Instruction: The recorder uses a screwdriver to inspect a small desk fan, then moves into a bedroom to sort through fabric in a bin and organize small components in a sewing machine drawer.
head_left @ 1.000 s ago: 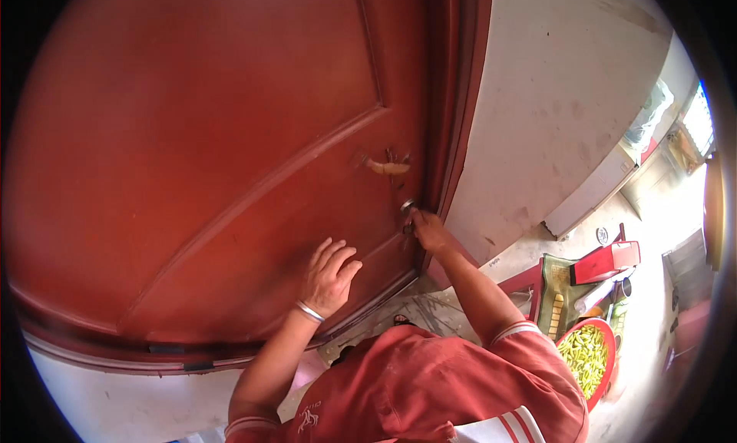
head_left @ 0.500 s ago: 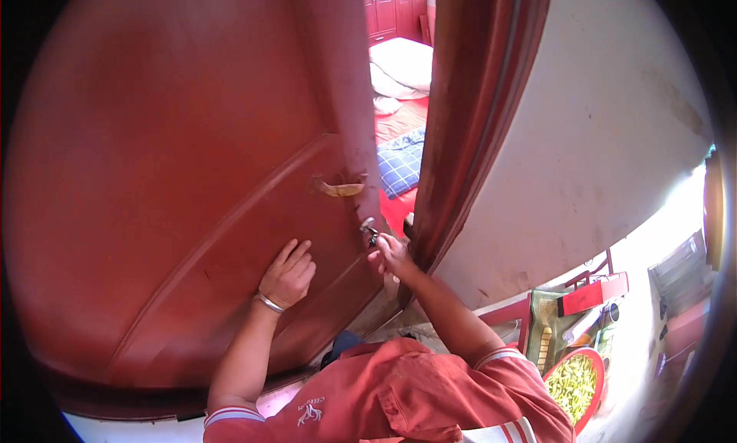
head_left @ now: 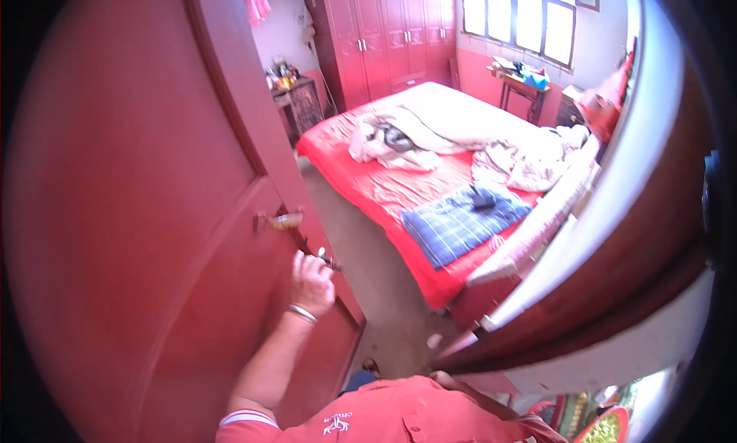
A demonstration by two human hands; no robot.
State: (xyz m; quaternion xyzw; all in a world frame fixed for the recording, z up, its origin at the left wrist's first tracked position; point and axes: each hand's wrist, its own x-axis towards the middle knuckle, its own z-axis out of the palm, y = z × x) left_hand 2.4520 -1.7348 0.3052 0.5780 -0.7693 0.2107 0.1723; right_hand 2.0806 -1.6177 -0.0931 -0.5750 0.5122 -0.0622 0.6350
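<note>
Tall red panelled door [head_left: 138, 236], standing open at left, onto a red-sheeted bed [head_left: 384, 186] and glossy red wardrobe [head_left: 384, 55]. Red cloth shirt [head_left: 384, 410] bears a white lettered emblem [head_left: 336, 424]. Left hand [head_left: 313, 287], grip half-curled beside the door's silver metal lock [head_left: 322, 252], contact unclear; right hand [head_left: 443, 378], partly hidden, grip cannot be told.

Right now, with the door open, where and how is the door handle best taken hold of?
Probably by the pale middle of the door handle, coming from below with the left hand, which is just beneath it. The handle runs crosswise and appears to stand out from the red door, so fingers could likely wrap around its bar.
</note>
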